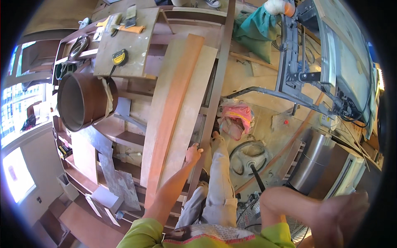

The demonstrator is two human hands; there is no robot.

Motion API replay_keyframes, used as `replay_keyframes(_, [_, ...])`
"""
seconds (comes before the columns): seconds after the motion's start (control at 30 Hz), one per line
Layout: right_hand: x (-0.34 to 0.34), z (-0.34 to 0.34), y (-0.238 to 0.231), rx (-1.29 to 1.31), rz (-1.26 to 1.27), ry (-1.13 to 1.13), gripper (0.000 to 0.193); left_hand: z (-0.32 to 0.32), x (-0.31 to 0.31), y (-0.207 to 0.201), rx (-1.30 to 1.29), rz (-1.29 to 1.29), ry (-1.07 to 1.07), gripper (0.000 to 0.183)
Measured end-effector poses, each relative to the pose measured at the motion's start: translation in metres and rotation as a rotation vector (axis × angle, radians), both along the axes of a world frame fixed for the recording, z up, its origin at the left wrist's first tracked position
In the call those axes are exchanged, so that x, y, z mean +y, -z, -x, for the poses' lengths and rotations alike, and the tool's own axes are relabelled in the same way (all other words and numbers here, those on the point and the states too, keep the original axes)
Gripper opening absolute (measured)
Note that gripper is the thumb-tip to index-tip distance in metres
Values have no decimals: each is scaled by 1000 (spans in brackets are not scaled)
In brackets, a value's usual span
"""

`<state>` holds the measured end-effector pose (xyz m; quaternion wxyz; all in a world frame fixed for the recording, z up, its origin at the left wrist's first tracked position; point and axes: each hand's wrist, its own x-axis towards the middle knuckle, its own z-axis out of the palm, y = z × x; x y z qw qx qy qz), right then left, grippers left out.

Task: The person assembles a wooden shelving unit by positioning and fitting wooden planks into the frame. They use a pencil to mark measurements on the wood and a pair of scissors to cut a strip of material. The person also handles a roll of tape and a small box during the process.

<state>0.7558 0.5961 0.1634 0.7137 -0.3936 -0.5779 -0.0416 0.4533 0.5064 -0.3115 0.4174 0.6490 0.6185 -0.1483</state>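
Observation:
My left hand is beside the right edge of a wide pale board, its fingers curled. Anything inside those fingers is too small to make out. Along the board lies a long reddish-brown wood strip, slightly aslant. Both rest across a brown slatted wooden frame. My right hand is raised at the lower right, away from the boards. It is dark and blurred, so its fingers do not show clearly.
A brown round drum lies left of the boards. Behind it, a small wooden table carries a tape measure and brushes. On the floor are a pink bag and a round fan base. A metal-framed machine stands right.

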Motion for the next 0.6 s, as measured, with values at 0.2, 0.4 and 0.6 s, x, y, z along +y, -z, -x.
replay_keyframes(0.2, [122, -30, 221, 442, 720, 51, 12, -4, 8, 2, 28, 86, -42, 39])
replay_keyframes(0.4, [247, -69, 471, 288, 819, 262, 17, 1, 4, 4, 0, 108, -91, 39])
replay_keyframes(0.6, [257, -97, 520, 248, 1021, 428, 36, -6, 12, -4, -19, 130, -133, 34])
